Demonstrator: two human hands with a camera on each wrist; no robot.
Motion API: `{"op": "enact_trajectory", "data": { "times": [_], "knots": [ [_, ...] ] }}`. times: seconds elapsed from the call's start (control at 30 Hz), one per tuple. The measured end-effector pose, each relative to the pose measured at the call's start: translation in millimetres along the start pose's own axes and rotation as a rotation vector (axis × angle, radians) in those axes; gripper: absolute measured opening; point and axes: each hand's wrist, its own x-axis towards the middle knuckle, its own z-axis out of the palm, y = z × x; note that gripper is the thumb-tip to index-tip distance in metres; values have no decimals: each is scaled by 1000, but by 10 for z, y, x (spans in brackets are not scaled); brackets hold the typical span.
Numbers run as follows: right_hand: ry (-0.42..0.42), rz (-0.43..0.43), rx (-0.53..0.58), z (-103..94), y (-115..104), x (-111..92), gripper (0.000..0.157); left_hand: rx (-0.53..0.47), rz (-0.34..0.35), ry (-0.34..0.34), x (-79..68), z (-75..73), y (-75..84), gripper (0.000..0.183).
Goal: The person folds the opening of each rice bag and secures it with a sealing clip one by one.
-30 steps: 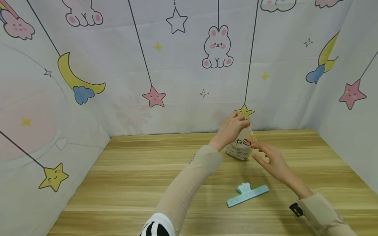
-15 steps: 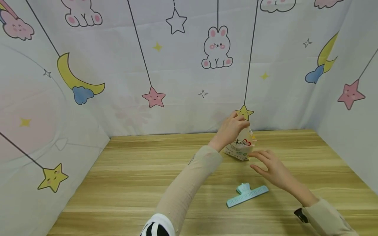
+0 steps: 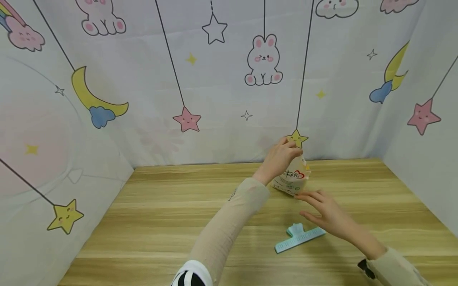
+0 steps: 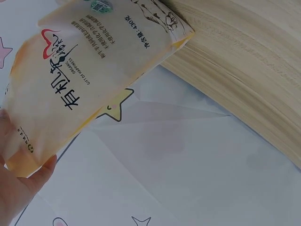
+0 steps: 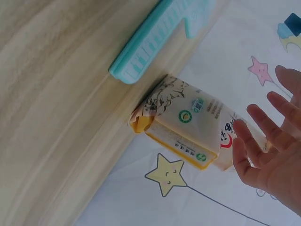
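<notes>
A cream-coloured food bag (image 3: 290, 182) with yellow edges, a red heart and printed characters stands upright at the back right of the table. My left hand (image 3: 278, 159) pinches its top; in the left wrist view the thumb and fingers grip the upper edge of the bag (image 4: 94, 70). My right hand (image 3: 328, 212) hovers between the bag and a mint-green bag clip (image 3: 299, 240), its fingers spread and holding nothing. That clip lies flat on the table; the right wrist view shows its long ruler-marked bar (image 5: 143, 52) in front of the bag (image 5: 188, 117).
The wood-grain table (image 3: 171, 222) reaches back to a white cloth (image 3: 222, 87) printed with bunnies, stars and moons. Similar cloth hangs along the left and right sides.
My right hand has drawn back from the bag's side, toward me and nearer the clip. The left hand keeps its hold on the bag's top.
</notes>
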Motion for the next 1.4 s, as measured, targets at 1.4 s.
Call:
{"op": "enact_trajectory", "data": {
  "times": [1.4],
  "knots": [
    [-323, -94, -76, 197, -99, -211, 47, -34, -12, -1, 22, 26, 3, 28]
  ]
}}
